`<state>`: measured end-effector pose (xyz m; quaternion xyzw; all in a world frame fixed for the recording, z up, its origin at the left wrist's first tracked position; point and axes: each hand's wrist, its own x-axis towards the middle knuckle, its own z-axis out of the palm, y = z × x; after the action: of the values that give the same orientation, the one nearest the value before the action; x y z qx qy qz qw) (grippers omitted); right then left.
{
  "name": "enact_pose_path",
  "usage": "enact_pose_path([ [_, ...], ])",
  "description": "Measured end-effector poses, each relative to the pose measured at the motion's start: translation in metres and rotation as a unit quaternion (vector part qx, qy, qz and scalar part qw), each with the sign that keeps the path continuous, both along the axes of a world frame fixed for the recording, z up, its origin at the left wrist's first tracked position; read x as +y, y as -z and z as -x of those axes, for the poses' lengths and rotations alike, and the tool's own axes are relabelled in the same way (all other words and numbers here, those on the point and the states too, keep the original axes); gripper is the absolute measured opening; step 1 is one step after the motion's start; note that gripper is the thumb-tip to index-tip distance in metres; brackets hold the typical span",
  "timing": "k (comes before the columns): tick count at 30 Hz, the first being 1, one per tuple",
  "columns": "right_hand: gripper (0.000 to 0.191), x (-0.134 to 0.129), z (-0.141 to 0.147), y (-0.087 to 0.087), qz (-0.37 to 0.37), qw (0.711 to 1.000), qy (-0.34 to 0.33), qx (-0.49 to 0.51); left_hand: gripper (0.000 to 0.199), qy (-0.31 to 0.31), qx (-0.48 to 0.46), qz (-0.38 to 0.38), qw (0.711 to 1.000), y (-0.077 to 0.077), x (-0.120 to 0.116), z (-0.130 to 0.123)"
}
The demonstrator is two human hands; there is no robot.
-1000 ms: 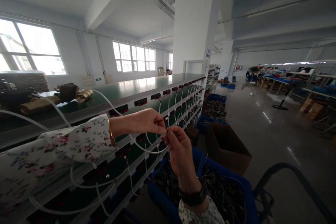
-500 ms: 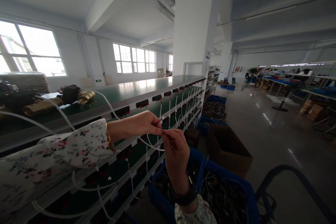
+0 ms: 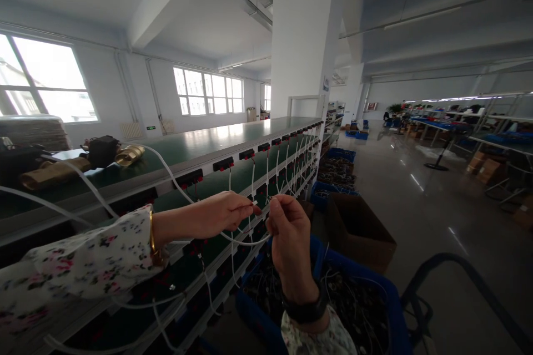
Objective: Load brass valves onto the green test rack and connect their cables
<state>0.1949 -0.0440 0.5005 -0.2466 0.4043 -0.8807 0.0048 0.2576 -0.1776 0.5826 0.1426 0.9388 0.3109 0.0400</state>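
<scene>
My left hand [image 3: 233, 212] is closed in a pinch, thumb against the fingers, in front of the rack. A small whitish piece shows by its fingertips; I cannot make out what it grips. My right hand [image 3: 290, 230], with a dark band on its wrist, is closed on the end of a white cable [image 3: 245, 243]. Thin wire tips [image 3: 268, 198] stick out above its thumb and forefinger. The cable loops below both hands. A narrow gap separates the fingertips. Behind them, black terminal clips [image 3: 224, 163] with red parts line the rack's edge, several with white cables hanging from them.
Brass valves [image 3: 130, 155] with black housings lie on the green rack top [image 3: 195, 141]. Below on the right stand a blue crate [image 3: 393, 294] full of cabled parts and a cardboard box [image 3: 375, 244]. A dark curved handle [image 3: 449, 258] rises at the lower right.
My hands have come apart from touching fingertips. The right hand has moved slightly right and up with the cable end; the left has drawn a little left and down.
</scene>
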Motion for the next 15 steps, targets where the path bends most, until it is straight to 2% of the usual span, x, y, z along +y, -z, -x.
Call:
enact_pose_path([
  [3, 0.015, -0.002, -0.005, -0.002, -0.028, 0.999, 0.008, 0.046, 0.040, 0.014, -0.002, 0.053, 0.999, -0.003, 0.004, -0.004],
  [5, 0.014, -0.005, -0.009, 0.001, -0.041, 0.997, 0.026, 0.056, 0.038, -0.005, -0.011, 0.059, 0.998, -0.004, 0.007, -0.006],
  [8, 0.012, -0.010, -0.011, 0.005, -0.040, 0.996, 0.053, 0.057, 0.025, -0.101, -0.004, 0.001, 0.995, -0.001, 0.012, -0.007],
  [10, 0.012, -0.013, -0.013, 0.007, -0.035, 0.996, 0.060, 0.050, 0.026, -0.156, 0.020, -0.063, 0.985, 0.005, 0.015, -0.007],
  [12, 0.012, -0.015, -0.014, 0.008, -0.026, 0.997, 0.061, 0.038, 0.021, -0.168, 0.055, -0.114, 0.978, 0.010, 0.017, -0.007],
  [15, 0.012, -0.016, -0.017, 0.006, -0.004, 0.998, 0.052, 0.021, 0.012, -0.152, 0.108, -0.153, 0.971, 0.017, 0.018, -0.008],
])
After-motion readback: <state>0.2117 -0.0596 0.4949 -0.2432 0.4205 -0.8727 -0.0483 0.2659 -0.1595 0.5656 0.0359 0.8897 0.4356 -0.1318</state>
